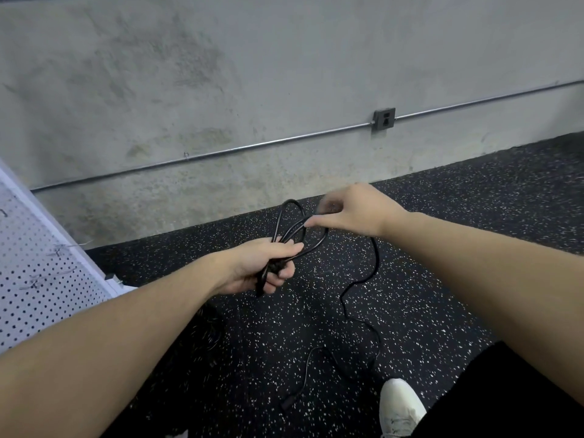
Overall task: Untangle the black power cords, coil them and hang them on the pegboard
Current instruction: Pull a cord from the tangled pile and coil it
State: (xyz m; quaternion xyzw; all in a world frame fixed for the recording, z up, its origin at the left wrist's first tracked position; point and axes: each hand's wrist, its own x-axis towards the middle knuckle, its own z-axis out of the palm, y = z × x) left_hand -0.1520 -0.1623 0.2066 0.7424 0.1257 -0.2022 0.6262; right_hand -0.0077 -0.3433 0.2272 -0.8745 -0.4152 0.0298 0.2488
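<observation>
L hand (pixel 264 267) grips coiled black cord (pixel 295 229); R hand (pixel 354 210) pinches a loop; tail trails on floor (pixel 442 216), pegboard (pixel 41 273) at left edge.

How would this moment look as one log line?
step: coiling | left hand: grips cord loops | right hand: pinches cord | tail: on floor | pegboard: left

A bare utility room, like a workshop or garage gym: stained concrete wall (pixel 221 74), exposed metal conduit (pixel 252 147) feeding a surface-mounted outlet box (pixel 384 119), black speckled rubber flooring (pixel 442 200), and a white pegboard (pixel 34 279) with wire hooks at left.
</observation>
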